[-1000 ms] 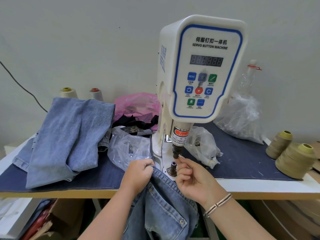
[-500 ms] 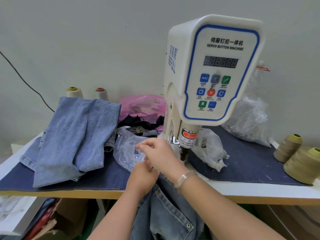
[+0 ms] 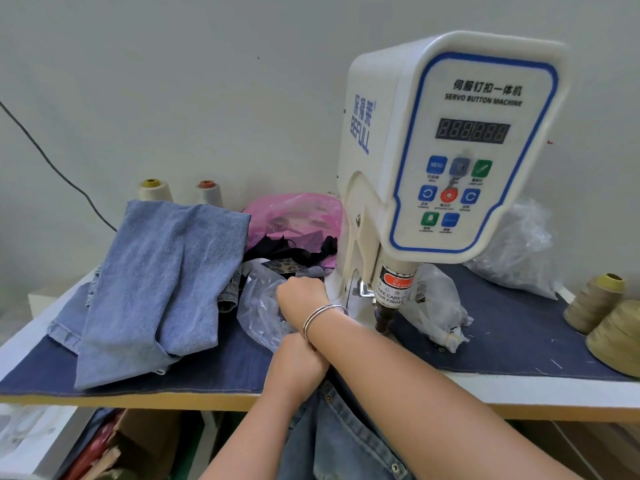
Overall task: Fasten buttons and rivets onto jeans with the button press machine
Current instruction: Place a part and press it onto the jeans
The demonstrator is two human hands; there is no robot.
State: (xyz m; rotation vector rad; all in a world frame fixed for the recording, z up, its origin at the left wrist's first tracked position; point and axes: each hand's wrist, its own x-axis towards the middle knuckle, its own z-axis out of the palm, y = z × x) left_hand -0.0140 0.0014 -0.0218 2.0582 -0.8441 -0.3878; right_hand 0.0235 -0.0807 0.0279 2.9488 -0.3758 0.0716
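A person's right hand (image 3: pixel 300 295) reaches across the left wrist into a clear plastic bag (image 3: pixel 259 308) just left of the servo button machine (image 3: pixel 446 150); its fingers are hidden, so its grip cannot be told. The left hand (image 3: pixel 294 362), beneath, seems to hold the jeans (image 3: pixel 332 434) at the table edge, fingers hidden too. Rivets already dot the pocket; a further fastener probably remains to be fetched and pressed.

Right hand (image 3: pixel 300 295) crosses over left hand (image 3: pixel 294 358) into the plastic bag (image 3: pixel 258 306), press machine (image 3: pixel 446 150) just right of both, folded jeans (image 3: pixel 156 289) well left, thread cones (image 3: pixel 602 310) far right, worked jeans (image 3: pixel 332 434) hanging below hands.
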